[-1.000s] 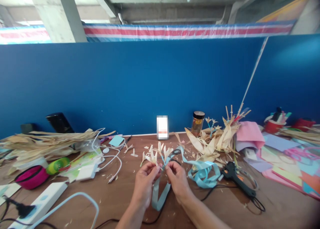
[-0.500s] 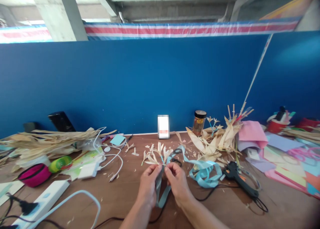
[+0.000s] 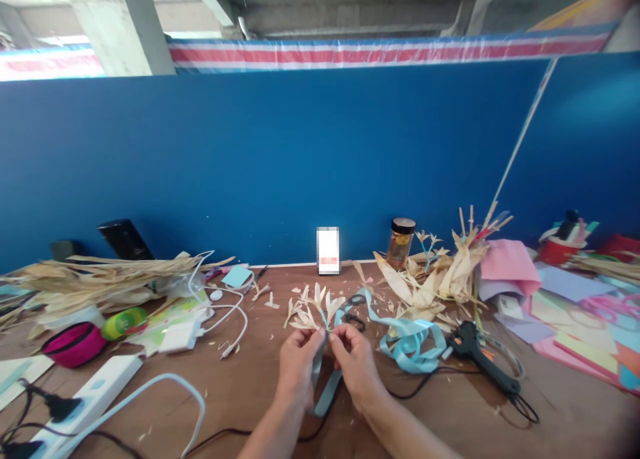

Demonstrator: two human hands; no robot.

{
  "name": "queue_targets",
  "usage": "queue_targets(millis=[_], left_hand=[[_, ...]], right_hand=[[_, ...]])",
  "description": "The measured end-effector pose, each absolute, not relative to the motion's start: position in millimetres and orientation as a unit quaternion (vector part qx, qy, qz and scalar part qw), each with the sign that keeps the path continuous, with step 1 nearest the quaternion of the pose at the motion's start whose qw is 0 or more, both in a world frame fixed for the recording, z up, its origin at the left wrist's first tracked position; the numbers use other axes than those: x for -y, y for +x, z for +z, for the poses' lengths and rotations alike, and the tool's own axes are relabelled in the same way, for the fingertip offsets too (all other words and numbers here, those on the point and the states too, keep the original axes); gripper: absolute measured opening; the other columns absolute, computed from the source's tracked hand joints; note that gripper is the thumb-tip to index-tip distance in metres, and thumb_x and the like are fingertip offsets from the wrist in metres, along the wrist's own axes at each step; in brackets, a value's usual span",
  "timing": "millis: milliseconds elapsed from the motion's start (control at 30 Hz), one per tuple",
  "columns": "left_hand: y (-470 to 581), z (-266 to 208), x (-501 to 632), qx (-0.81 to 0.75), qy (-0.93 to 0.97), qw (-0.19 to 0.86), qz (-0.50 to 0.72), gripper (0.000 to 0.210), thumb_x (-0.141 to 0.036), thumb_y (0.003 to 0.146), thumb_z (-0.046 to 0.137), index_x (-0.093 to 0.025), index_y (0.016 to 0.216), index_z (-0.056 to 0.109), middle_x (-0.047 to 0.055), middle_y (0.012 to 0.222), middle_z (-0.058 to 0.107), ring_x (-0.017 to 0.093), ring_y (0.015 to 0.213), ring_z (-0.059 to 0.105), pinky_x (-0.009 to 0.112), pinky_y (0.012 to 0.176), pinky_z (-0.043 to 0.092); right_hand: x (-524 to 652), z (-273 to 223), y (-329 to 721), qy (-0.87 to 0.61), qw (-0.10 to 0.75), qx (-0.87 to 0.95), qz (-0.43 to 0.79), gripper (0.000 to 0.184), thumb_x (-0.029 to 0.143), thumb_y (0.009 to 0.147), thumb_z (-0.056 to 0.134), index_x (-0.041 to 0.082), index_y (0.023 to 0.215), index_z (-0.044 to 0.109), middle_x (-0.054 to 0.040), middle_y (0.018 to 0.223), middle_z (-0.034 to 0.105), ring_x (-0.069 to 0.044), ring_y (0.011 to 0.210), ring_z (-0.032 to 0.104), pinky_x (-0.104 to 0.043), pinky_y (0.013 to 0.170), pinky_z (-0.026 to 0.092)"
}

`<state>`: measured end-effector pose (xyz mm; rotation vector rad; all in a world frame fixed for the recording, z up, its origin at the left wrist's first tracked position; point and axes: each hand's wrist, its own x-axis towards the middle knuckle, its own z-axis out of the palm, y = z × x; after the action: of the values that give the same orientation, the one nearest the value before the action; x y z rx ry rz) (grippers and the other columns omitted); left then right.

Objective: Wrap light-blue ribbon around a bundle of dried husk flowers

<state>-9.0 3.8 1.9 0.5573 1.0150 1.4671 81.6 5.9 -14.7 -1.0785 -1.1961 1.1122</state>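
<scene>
My left hand [image 3: 300, 362] and my right hand [image 3: 354, 360] meet at the middle of the table, each closed in a pinch. Between the fingertips they hold the stem of a small corn-husk flower [image 3: 321, 305], its pale petals fanned out away from me. Light blue ribbon [image 3: 327, 395] hangs in a loop below the pinch, between the two hands. More of the blue ribbon lies in loose coils to the right. Black-handled scissors [image 3: 356, 322] lie just beyond my right hand, partly covered. The exact grip on stem and ribbon is hidden by my fingers.
A black glue gun [image 3: 483, 362] lies at the right, its cord running under my arms. Dried husks [image 3: 430, 285] and a lidded jar [image 3: 401, 242] stand behind. At left are a power strip [image 3: 95, 399], cables and a pink bowl-like item [image 3: 74, 344]. A bright-screened phone [image 3: 329, 251] leans on the blue partition.
The view has shifted slightly. Both hands stay pinched at the flower's stem, with hardly any visible movement of flower or ribbon.
</scene>
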Motion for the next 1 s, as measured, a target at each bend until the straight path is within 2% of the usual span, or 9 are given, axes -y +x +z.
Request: queue_targets(millis=[500,1000], left_hand=[[-10.4,-1.2,-4.2,-0.459,0.258,0.561,0.639,0.022,-0.026,0.055,0.071,-0.013,0.064,0.056,-0.003,0.052,0.058,0.008,0.045,0.05,0.019,0.047,0.037],[-9.8,-1.3,-4.3,-0.476,0.261,0.544,0.64,0.02,-0.025,0.056,0.07,-0.014,0.066,0.057,-0.003,0.054,0.058,0.009,0.047,0.052,0.019,0.049,0.039]], right_hand=[[-3.8,-12.3,80.8,-0.469,0.545,0.499,0.484,0.024,0.04,0.074,0.054,0.016,0.07,0.052,0.0039,0.055,0.047,-0.008,0.044,0.04,-0.018,0.039,0.034],[-3.8,-11.3,79.9,-0.47,0.543,0.49,0.495,0.025,0.041,0.073,0.055,0.017,0.069,0.052,0.0043,0.053,0.046,-0.008,0.044,0.039,-0.018,0.038,0.033]])
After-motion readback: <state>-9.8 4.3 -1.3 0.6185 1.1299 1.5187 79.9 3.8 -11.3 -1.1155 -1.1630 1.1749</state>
